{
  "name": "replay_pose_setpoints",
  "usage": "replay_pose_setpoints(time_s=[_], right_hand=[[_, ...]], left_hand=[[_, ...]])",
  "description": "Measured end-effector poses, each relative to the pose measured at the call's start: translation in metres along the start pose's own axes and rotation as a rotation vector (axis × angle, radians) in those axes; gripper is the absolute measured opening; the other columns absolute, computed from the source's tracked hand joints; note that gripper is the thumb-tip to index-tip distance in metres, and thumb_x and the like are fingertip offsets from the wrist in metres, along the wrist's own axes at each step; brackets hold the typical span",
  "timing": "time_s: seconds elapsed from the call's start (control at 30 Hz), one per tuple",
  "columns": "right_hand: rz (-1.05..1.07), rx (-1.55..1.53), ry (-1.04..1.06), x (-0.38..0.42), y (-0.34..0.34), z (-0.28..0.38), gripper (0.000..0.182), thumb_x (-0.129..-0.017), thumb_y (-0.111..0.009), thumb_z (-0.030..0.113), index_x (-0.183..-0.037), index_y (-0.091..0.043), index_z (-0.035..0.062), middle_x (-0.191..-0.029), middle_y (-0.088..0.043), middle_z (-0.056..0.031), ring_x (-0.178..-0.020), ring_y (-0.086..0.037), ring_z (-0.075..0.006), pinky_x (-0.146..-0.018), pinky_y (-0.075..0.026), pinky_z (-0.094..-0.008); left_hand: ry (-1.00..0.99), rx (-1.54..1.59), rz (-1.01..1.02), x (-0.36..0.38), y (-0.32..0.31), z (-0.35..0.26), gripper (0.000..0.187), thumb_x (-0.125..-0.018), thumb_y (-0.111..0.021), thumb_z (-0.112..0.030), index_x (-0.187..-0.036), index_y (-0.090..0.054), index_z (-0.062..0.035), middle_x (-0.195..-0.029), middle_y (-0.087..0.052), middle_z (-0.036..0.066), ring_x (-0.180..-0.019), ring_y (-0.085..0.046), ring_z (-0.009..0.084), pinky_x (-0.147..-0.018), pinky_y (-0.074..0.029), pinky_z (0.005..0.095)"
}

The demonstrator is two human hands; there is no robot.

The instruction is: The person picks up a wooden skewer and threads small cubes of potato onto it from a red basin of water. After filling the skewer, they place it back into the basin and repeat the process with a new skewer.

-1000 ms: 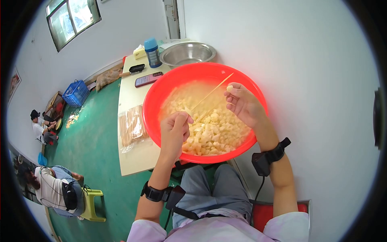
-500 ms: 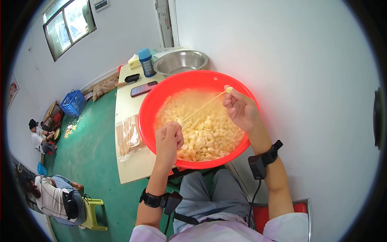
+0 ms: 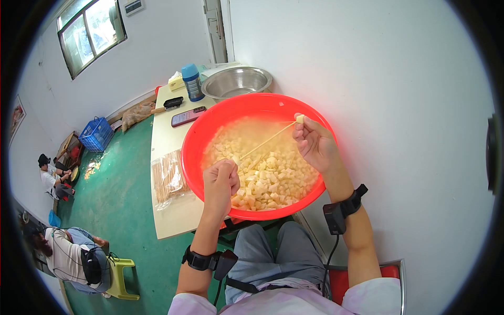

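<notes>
A thin bamboo skewer [image 3: 268, 140] slants over a red basin [image 3: 188, 152] between my two hands. My left hand [image 3: 220, 181] is closed round its lower end, where a pale bit shows at the fingers. My right hand [image 3: 314, 139] pinches a pale yellow food cube [image 3: 300, 119] at the upper end of the stick. Below both hands the basin holds many similar cubes [image 3: 268, 181] in cloudy liquid. Whether the stick pierces the cube in my right fingers is too small to tell.
Left of the basin on the table [image 3: 176, 220] lie a bag of skewers [image 3: 169, 176], a phone [image 3: 188, 116] and a black-headed tool [image 3: 172, 102]. A blue-capped flask [image 3: 192, 84] and a steel bowl [image 3: 236, 83] stand behind. Two people sit at far left.
Both hands keep their hold and nearly the same place above the basin. The whole view has shifted very slightly; nothing else has visibly moved.
</notes>
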State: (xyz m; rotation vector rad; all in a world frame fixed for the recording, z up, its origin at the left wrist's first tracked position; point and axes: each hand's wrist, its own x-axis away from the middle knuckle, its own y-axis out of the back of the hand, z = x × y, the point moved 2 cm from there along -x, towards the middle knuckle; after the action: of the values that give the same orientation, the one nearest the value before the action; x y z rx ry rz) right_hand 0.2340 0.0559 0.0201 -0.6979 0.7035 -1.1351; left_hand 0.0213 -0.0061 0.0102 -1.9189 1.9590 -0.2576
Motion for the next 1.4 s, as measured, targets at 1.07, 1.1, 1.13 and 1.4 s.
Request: replay_pose_setpoints(time_s=[1.07, 1.1, 1.13, 1.4], right_hand=[[-0.011, 0.075, 0.023, 0.0050, -0.0060, 0.0018, 0.011, -0.079, -0.058, 0.013, -0.085, -0.056, 0.0040, -0.066, -0.055, 0.0003, -0.057, -0.053, -0.0060, -0.043, -0.045, -0.0153], [-0.012, 0.077, 0.024, 0.0050, -0.0058, 0.0017, 0.011, -0.079, -0.058, 0.013, -0.085, -0.056, 0.0039, -0.066, -0.055, 0.0004, -0.057, -0.053, -0.0059, -0.043, -0.045, -0.0153], [-0.012, 0.080, 0.025, 0.0049, -0.0056, 0.0016, 0.011, -0.079, -0.058, 0.013, -0.085, -0.056, 0.0039, -0.066, -0.055, 0.0005, -0.057, -0.053, -0.0058, -0.043, -0.045, -0.0152], [-0.005, 0.095, 0.017, 0.0042, -0.0027, 0.0013, 0.013, -0.079, -0.058, 0.014, -0.087, -0.056, 0.0040, -0.067, -0.054, 0.0014, -0.058, -0.052, -0.0053, -0.045, -0.045, -0.0157]], left_hand=[[0.033, 0.031, 0.009, -0.0014, 0.0019, 0.0024, 0.028, -0.081, -0.040, -0.008, -0.054, -0.033, -0.0103, -0.051, -0.026, -0.005, -0.040, -0.023, 0.0031, -0.036, -0.016, 0.0188], [0.033, 0.029, 0.011, -0.0012, 0.0017, 0.0021, 0.028, -0.081, -0.040, -0.008, -0.054, -0.033, -0.0103, -0.051, -0.026, -0.005, -0.040, -0.023, 0.0031, -0.036, -0.016, 0.0188], [0.032, 0.027, 0.014, -0.0010, 0.0015, 0.0015, 0.028, -0.081, -0.041, -0.008, -0.054, -0.033, -0.0103, -0.051, -0.026, -0.005, -0.040, -0.023, 0.0031, -0.036, -0.016, 0.0188], [0.021, 0.016, 0.027, -0.0014, 0.0018, 0.0025, 0.027, -0.081, -0.041, -0.008, -0.055, -0.035, -0.0096, -0.051, -0.027, -0.004, -0.040, -0.023, 0.0029, -0.036, -0.016, 0.0186]])
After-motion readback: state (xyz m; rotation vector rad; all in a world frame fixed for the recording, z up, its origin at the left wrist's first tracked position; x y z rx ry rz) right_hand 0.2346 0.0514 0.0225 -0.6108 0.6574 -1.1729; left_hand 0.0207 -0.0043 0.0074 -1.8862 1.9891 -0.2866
